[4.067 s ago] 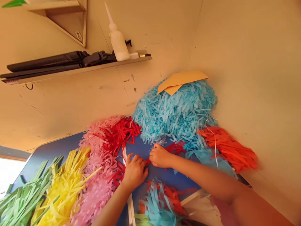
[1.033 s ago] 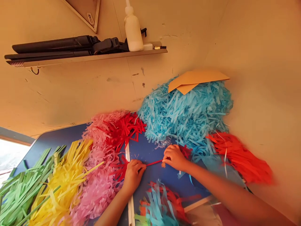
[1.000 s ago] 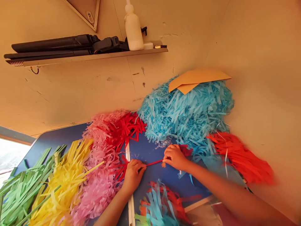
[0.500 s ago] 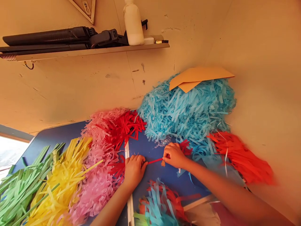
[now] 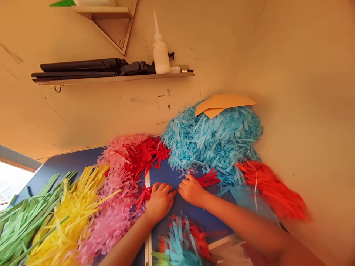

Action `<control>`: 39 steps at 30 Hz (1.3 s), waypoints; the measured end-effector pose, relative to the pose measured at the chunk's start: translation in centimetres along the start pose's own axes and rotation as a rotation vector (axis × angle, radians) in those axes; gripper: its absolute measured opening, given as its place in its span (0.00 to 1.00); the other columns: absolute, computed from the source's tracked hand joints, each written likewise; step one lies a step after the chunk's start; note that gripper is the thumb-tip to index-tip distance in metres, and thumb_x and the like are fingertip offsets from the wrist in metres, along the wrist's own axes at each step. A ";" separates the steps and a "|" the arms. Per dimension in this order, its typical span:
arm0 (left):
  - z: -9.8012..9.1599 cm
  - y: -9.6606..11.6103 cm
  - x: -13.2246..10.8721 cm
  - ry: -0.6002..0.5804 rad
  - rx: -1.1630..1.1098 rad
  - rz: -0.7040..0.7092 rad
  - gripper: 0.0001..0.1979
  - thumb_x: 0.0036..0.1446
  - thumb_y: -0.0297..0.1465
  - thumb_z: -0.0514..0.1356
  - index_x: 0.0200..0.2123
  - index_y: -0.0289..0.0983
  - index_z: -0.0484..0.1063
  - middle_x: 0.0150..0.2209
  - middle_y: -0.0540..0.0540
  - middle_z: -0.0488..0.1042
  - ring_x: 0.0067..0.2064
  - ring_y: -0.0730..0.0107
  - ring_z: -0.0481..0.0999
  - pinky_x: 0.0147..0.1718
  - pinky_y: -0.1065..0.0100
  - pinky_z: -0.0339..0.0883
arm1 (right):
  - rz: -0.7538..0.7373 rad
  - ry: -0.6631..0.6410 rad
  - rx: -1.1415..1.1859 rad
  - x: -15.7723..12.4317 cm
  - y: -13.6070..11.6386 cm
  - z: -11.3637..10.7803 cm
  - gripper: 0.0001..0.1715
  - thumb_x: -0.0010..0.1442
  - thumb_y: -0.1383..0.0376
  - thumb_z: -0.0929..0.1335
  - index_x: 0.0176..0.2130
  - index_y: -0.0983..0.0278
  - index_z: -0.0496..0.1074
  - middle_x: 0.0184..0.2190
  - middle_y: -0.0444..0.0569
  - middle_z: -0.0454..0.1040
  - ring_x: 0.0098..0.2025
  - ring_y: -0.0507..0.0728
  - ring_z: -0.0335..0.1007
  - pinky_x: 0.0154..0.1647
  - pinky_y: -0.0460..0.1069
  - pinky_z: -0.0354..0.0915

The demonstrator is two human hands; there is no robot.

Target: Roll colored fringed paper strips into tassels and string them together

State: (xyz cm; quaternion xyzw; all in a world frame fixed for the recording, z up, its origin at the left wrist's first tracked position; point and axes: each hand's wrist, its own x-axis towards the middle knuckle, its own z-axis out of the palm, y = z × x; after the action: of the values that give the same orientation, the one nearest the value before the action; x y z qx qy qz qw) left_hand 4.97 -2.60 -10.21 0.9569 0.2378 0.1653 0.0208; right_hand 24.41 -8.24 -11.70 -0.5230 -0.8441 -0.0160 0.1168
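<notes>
My left hand (image 5: pixel 161 201) and my right hand (image 5: pixel 192 190) are almost touching above the blue table (image 5: pixel 163 177). Both have their fingers closed on a red paper tassel (image 5: pixel 208 178), a fringed strip. Its cut ends fan out to the right past my right hand and to the left past my left hand. The narrow middle of it is mostly hidden by my fingers. Just below lies a blue and red fringed bunch (image 5: pixel 181 240), partly out of view.
Shredded paper lies around: green (image 5: pixel 27 214), yellow (image 5: pixel 63 218), pink (image 5: pixel 113 218) and red (image 5: pixel 151 151) at left, light-blue (image 5: pixel 213 136) behind, orange-red (image 5: pixel 274 188) at right. Folded orange paper (image 5: pixel 224 103) tops the blue heap. A wall shelf (image 5: pixel 124 78) holds a white nozzle bottle (image 5: pixel 161 55).
My right hand has moved left, up against my left hand, so the red strip that showed between them is now covered. The view has tilted up slightly.
</notes>
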 end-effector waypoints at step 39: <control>-10.0 5.6 -2.1 0.651 -0.621 -0.289 0.06 0.60 0.28 0.63 0.38 0.43 0.79 0.32 0.50 0.76 0.34 0.71 0.77 0.33 0.73 0.73 | 0.443 0.459 1.946 2.7 -9.7 -9.3 0.08 0.44 0.66 0.80 0.24 0.61 0.78 0.24 0.39 0.69 0.22 0.46 0.62 0.24 0.43 0.57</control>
State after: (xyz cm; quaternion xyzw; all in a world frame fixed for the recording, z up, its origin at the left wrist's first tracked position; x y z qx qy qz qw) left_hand 2.41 -8.89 -0.72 0.7609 0.3021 0.5155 0.2530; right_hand 16.31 -11.63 -1.15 -0.3302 -0.3329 0.5984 0.6497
